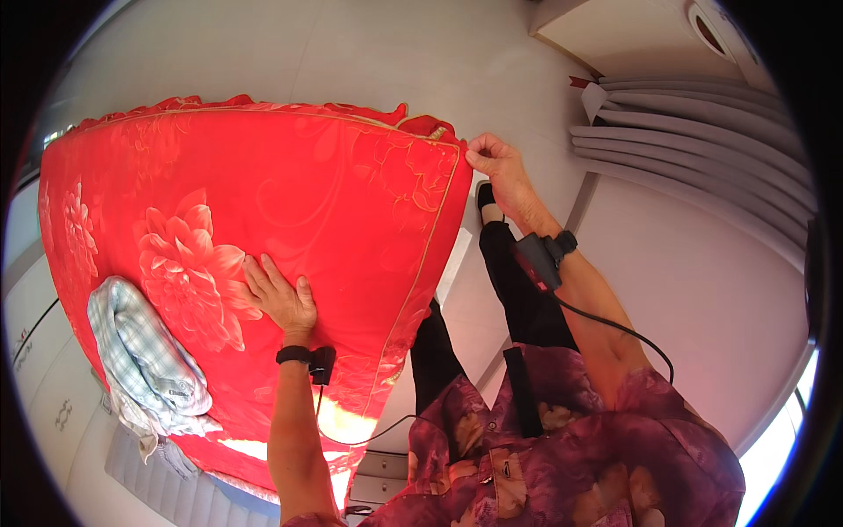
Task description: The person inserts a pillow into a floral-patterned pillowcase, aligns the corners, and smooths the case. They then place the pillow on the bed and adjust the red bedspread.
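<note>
A red floral bedspread (296,184) with a gold-edged border and a ruffled rim lies spread out before me. My left hand (282,296) rests flat on it, fingers apart, beside a large printed flower. At the spread's upper right corner, my right hand (495,163) pinches the edge of the cloth between thumb and fingers. A folded light plaid cloth (148,349) lies on the spread at the left, with a paler cloth partly under it. Both wrists wear black straps with small cabled devices.
Grey folded panels (691,141) stand at the upper right, beside a pale cabinet (625,39). The light floor (421,46) runs along the far side. Below the spread's lower left edge is a grey ribbed surface (158,484). Small drawers (385,475) show at the bottom.
</note>
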The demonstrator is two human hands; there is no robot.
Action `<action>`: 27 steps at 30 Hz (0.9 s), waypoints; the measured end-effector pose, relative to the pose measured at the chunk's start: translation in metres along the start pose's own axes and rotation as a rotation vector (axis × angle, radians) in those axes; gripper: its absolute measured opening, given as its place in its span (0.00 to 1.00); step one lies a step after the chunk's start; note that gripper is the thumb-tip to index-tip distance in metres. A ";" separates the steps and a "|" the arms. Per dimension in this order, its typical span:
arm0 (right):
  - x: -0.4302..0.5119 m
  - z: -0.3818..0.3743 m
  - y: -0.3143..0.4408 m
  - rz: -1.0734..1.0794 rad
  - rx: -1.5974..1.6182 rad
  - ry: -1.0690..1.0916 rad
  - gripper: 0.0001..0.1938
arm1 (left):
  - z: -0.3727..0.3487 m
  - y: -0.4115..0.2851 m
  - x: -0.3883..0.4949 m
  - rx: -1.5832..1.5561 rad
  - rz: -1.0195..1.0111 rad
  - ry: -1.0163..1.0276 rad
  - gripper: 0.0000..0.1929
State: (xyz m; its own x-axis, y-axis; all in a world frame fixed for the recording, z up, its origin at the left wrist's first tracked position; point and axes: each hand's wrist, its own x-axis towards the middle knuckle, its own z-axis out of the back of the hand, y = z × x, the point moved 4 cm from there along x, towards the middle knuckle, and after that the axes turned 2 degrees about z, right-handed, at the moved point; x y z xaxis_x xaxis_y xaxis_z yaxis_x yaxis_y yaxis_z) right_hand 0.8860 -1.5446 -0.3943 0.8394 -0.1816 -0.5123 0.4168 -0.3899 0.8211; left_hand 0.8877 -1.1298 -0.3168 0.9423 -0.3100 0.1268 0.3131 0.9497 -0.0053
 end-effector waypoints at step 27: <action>0.142 -0.016 -0.007 -0.159 -0.483 0.257 0.17 | -0.003 0.002 0.002 -0.014 0.044 0.055 0.42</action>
State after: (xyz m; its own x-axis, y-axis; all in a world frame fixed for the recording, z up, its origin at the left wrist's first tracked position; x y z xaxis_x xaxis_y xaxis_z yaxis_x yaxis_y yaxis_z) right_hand 1.0076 -1.5532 -0.4688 0.7860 0.0944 -0.6110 0.6066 0.0734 0.7916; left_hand 0.8905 -1.1284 -0.3195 0.9602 -0.2699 0.0717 0.2722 0.9619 -0.0241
